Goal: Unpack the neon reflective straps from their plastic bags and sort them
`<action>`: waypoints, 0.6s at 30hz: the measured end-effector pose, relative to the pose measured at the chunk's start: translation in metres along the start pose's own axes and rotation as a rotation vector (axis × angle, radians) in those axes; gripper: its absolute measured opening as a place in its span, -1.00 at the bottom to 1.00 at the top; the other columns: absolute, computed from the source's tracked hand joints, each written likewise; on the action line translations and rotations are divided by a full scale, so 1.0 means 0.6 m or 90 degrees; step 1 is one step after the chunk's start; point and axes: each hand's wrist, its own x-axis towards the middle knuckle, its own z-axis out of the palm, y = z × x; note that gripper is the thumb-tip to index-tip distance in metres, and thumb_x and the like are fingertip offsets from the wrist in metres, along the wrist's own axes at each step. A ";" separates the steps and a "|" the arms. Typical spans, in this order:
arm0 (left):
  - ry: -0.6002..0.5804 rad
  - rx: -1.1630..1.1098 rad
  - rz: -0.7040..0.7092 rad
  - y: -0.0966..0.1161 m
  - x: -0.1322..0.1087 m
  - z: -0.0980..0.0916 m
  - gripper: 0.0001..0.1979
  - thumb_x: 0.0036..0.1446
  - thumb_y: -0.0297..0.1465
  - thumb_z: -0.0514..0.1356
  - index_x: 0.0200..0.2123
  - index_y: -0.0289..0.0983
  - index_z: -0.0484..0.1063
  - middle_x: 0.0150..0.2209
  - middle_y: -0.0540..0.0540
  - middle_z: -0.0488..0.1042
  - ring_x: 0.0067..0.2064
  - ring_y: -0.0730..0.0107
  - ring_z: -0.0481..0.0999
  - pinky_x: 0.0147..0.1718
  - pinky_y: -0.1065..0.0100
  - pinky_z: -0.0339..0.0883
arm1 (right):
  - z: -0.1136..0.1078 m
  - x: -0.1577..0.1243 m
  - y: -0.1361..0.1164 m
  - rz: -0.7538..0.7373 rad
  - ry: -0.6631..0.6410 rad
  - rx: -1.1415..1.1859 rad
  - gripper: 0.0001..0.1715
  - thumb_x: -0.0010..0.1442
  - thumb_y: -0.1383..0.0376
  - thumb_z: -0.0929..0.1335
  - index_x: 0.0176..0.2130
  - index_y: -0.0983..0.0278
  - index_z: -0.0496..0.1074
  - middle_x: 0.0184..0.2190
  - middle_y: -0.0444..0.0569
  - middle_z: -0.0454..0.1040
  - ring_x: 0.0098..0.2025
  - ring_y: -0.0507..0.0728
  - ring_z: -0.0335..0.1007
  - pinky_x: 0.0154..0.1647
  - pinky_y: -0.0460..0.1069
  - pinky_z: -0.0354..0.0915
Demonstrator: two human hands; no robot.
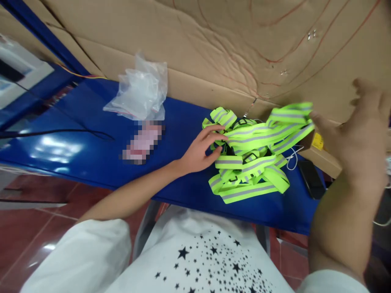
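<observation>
A tangled pile of neon-yellow reflective straps with grey stripes and black buckles lies on the blue table. My left hand rests at the pile's left edge, fingers curled onto a strap. My right hand is raised at the right, blurred, its thumb and fingers pinching the end of a strap that it lifts off the pile.
A bundle of clear plastic bags lies at the table's back left, with a pink packet in front of it. A black phone lies right of the pile. Cardboard lines the wall behind. A black cable crosses the left side.
</observation>
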 end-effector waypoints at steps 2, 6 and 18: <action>-0.061 0.090 0.087 0.005 -0.007 0.003 -0.69 0.34 -0.37 0.18 0.13 -0.20 0.41 0.31 -0.33 0.33 0.37 0.02 0.31 0.33 -0.07 0.20 | -0.002 -0.064 -0.054 0.019 -0.068 0.135 -0.42 0.38 0.05 0.38 0.21 0.37 0.43 0.02 0.24 0.57 0.04 0.25 0.53 0.06 0.13 0.39; -0.226 0.138 0.134 0.006 -0.017 0.010 -0.62 0.34 -0.42 0.17 0.20 -0.21 0.34 0.19 -0.29 0.42 0.20 0.10 0.48 0.09 0.11 0.44 | 0.009 -0.178 -0.169 -0.031 -0.337 0.370 -0.56 0.46 0.03 0.28 0.04 0.27 0.54 -0.12 0.06 0.64 -0.11 0.20 0.60 -0.10 0.06 0.45; -0.248 -0.060 -0.304 0.011 0.003 -0.005 -0.70 0.19 -0.24 0.31 -0.10 -0.18 0.30 -0.46 0.12 0.44 -0.42 0.39 0.48 -0.40 0.38 0.26 | 0.059 -0.246 -0.227 -0.199 -0.445 0.457 -0.51 0.50 0.26 0.21 0.34 0.20 0.34 0.25 0.17 0.40 0.23 0.32 0.38 0.19 0.30 0.38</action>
